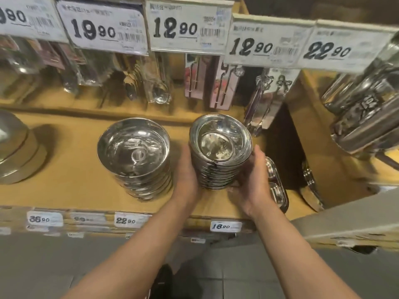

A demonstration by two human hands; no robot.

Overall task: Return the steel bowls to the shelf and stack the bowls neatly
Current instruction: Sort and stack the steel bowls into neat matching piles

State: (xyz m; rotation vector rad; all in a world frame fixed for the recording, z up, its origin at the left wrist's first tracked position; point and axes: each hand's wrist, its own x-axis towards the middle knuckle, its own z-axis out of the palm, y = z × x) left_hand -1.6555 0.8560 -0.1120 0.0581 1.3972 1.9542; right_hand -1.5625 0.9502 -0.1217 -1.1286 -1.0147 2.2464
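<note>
A stack of several small steel bowls [220,147] sits between my two hands over the wooden shelf [71,169], near its front edge, leaning slightly left. My left hand [186,169] cups the stack's left side and my right hand [252,175] cups its right side and base. Just to the left stands a second, wider stack of steel bowls [135,152] on the shelf, close to my left hand. I cannot tell whether the held stack touches the shelf.
Steel lidded pots [15,152] stand at far left. Divided steel trays [277,186] lean just right of my right hand. Packaged cutlery [155,83] hangs behind under price tags [190,26]. A tilted steel rack [362,113] is at right. Shelf-edge price labels [225,225] line the front.
</note>
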